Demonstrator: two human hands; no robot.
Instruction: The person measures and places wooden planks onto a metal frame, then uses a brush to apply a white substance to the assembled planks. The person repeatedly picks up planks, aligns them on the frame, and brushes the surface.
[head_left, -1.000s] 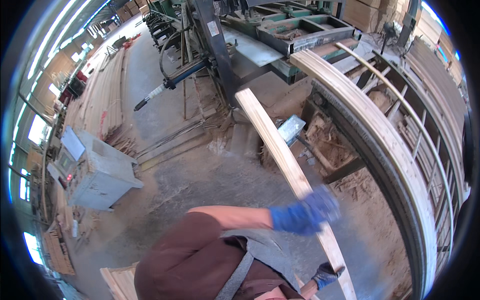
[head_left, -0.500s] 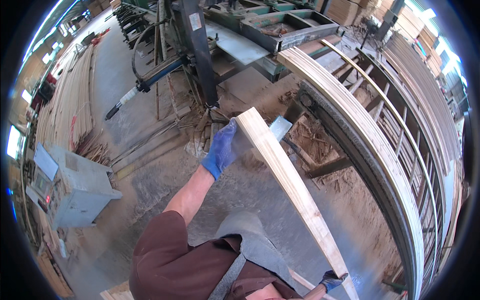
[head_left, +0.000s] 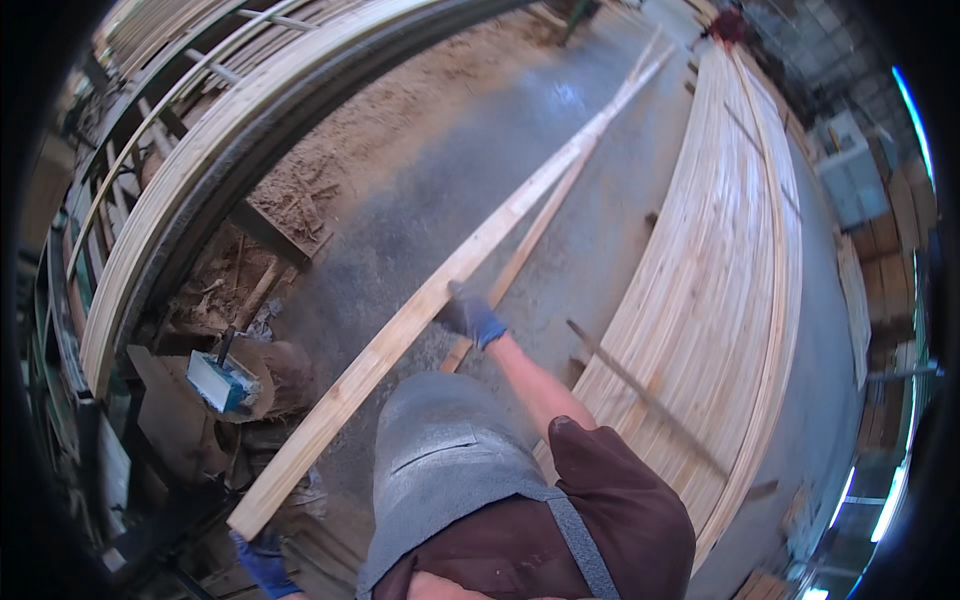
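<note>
A long pale wooden plank [head_left: 345, 390] runs slantwise in front of me, its near end at the lower left and its far end toward the top. My left hand [head_left: 262, 565], in a blue glove, closes on that near end from below; its fingers are partly hidden. Farther along, my right hand [head_left: 470, 315], also gloved, grips the plank's right edge. Beneath and to the right of it, a narrower wooden strip [head_left: 530, 245] slants the same way and crosses behind the plank near its far end.
Many planks [head_left: 690, 280] lie side by side on the right, with a loose crossbar [head_left: 650, 400] over them. At left stands a metal rail with laminated strips [head_left: 190, 180]. A blue-and-white flat-faced tool [head_left: 215, 382] rests on a stump. A person [head_left: 728, 25] is far off.
My view has swung to the right, bringing the spread of planks into sight. The rail now appears on the left. Both hands still hold the plank.
</note>
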